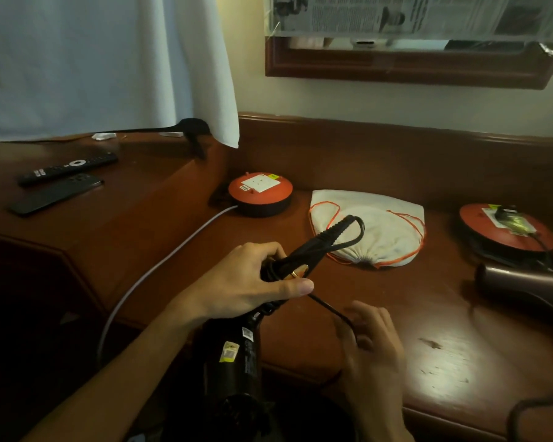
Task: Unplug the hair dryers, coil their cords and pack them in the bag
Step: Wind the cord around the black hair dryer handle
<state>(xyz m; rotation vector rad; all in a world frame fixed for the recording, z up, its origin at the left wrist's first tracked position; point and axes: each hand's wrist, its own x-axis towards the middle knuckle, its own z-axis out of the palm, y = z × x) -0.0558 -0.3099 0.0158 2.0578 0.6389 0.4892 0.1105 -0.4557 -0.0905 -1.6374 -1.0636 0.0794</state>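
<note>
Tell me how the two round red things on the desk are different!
The left red reel has an empty white socket plate on top, but the right red reel has a black plug pushed into its socket. A white cable leads away from the left reel; a dark cord leaves the right one. Both are round, red on top, black-sided, lying flat on the desk.

A bedroom, likely a hotel room: a built-in wooden desk (396, 173) runs along the wall under a framed mirror (409, 55), with a TV remote (66, 169) and a phone (56, 193) beside a white curtain (103, 65).
</note>
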